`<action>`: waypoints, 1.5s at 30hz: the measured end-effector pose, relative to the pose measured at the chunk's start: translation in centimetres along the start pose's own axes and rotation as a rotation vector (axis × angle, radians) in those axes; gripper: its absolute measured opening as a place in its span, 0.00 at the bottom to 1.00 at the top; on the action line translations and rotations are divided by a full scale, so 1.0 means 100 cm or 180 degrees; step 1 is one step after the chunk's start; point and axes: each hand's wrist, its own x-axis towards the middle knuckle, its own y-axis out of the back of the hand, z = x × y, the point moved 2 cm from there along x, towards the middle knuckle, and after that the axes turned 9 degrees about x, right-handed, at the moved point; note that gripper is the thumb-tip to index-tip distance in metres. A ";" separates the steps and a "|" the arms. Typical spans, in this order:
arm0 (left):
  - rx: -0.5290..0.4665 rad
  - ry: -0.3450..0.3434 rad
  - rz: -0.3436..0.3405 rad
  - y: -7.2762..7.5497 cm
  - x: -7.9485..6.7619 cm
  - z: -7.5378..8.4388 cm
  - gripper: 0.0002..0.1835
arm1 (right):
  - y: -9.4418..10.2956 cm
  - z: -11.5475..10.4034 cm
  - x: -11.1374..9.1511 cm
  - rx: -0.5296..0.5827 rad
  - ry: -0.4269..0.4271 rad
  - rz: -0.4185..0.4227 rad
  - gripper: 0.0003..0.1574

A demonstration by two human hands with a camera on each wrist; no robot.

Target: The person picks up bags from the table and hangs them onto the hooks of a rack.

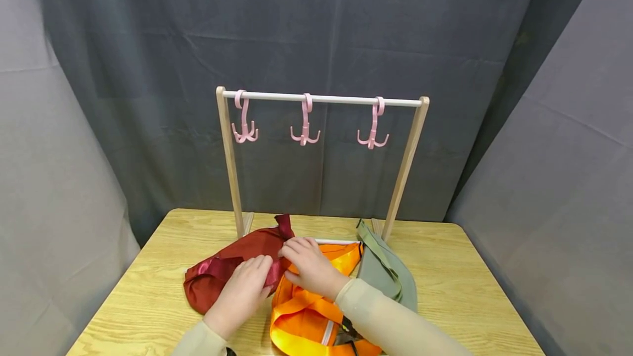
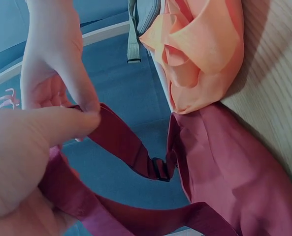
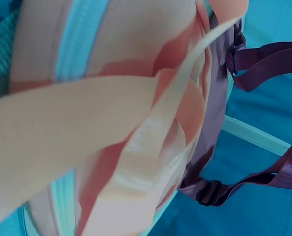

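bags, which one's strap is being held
The dark red bag, leftmost in the head view: left hand and right hand hold its strap; the orange bag and grey-green bag aren't held.

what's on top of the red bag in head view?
The red bag's glossy strap crosses over it, held by the left hand and right hand. Both hands block part of its right side; fabric behind them and under the strap can't be seen.
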 end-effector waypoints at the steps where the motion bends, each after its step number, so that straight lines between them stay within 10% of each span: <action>1: -0.0001 -0.0001 0.0046 0.001 0.000 -0.001 0.25 | 0.002 0.001 0.000 0.0036 -0.0001 0.0020 0.24; 19: 0.0025 -0.0126 0.0769 0.019 0.003 -0.013 0.32 | 0.034 0.017 0.003 0.0285 -0.0008 0.0185 0.27; 45: -0.0458 0.0257 0.0712 0.044 0.006 -0.018 0.30 | 0.068 0.015 0.009 0.0204 0.0098 0.0420 0.30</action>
